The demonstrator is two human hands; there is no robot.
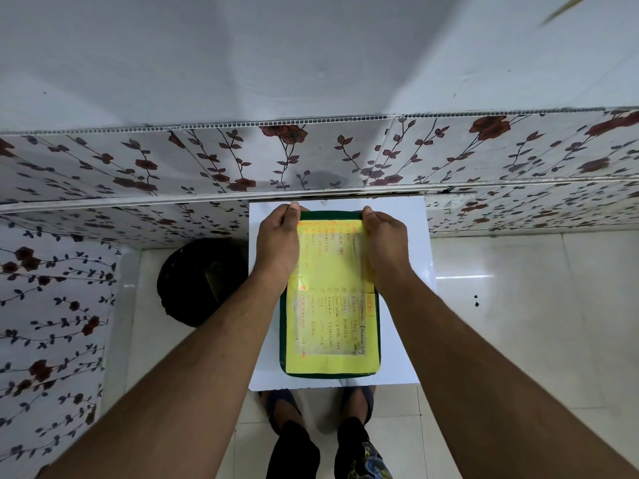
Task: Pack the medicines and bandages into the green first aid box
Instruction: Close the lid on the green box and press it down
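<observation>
The green first aid box (pixel 330 373) lies flat and closed on a small white table (pixel 404 236), its lid covered by a yellow sheet with handwritten orange and green text. My left hand (pixel 278 242) grips the box's far left corner, fingers curled over the far edge. My right hand (pixel 385 243) grips the far right corner the same way. Both palms rest on the lid. No medicines or bandages are visible; the box's inside is hidden.
The white table stands against a low ledge tiled with a red flower pattern (pixel 311 160). A black round bin (pixel 197 280) sits on the floor left of the table. My feet (pixel 321 406) stand under the table's near edge on glossy white floor tiles.
</observation>
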